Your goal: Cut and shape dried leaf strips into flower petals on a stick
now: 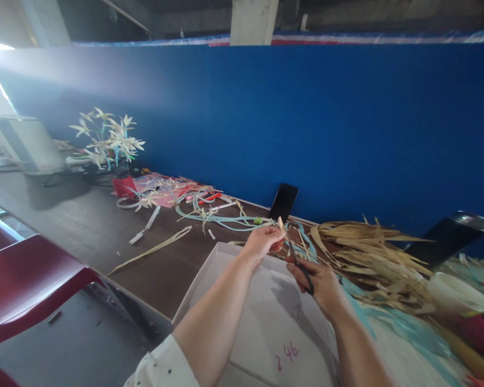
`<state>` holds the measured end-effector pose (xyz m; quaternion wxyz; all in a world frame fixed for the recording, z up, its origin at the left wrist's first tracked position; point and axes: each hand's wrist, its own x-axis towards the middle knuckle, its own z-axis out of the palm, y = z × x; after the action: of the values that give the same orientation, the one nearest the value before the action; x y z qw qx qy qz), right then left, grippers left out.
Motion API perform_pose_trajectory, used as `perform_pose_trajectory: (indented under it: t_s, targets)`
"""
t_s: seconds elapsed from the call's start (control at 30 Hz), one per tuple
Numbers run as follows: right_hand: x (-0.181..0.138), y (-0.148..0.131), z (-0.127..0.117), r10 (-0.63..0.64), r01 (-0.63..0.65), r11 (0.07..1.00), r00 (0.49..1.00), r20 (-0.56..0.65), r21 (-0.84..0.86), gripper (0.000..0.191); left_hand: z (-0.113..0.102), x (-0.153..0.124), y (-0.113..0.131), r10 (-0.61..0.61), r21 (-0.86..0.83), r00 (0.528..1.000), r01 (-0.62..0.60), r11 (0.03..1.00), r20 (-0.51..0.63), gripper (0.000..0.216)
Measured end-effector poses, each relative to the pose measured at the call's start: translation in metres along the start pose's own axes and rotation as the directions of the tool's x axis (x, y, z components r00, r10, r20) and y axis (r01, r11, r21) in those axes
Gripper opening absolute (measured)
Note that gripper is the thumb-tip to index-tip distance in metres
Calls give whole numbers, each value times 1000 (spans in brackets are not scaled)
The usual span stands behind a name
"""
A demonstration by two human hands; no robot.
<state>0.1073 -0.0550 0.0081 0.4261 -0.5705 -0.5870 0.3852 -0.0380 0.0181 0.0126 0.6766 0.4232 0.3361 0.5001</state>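
My left hand [263, 240] is closed in a pinch on a small pale leaf strip [281, 223], holding it upright over a white cardboard box [266, 322]. My right hand [320, 282] is wrapped round the black handles of a pair of scissors [296, 255], whose blades point up toward the strip. Both hands hover above the far edge of the box. Beyond them lies a heap of dried leaf strips [371, 258] on the dark table [84, 226].
A black phone [284, 202] leans on the blue partition [306, 123]. A bunch of leaf flowers [108, 140] stands in a red pot [123, 186], with scraps and cut strips [193, 207] beside it. A red chair [24, 285] is at the left, a white cup [455, 293] at the right.
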Motion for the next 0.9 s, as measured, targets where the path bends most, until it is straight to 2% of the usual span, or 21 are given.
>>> perform_pose_trajectory:
  t_s: [0.17,0.33,0.43,0.63,0.9]
  targets:
    - [-2,-4,1,14,-14,1000,1000,13,17,35,0,3,-2,22,-30,1000,-22,999,-14,34]
    - [-4,-4,-1,-2,-4,997,997,83,75,35,0,3,-3,28,-19,1000,-29,999,-13,26]
    - [-3,-3,-3,-6,1,999,993,115,45,35,0,2,-2,30,3,1000,-30,1000,9,22]
    - [-2,-3,0,48,-49,999,998,44,17,46,4,1,-2,-9,30,999,10,999,-31,22]
    - [0,-2,0,2,0,999,999,41,-44,46,6,2,-7,-30,32,997,33,999,-75,20]
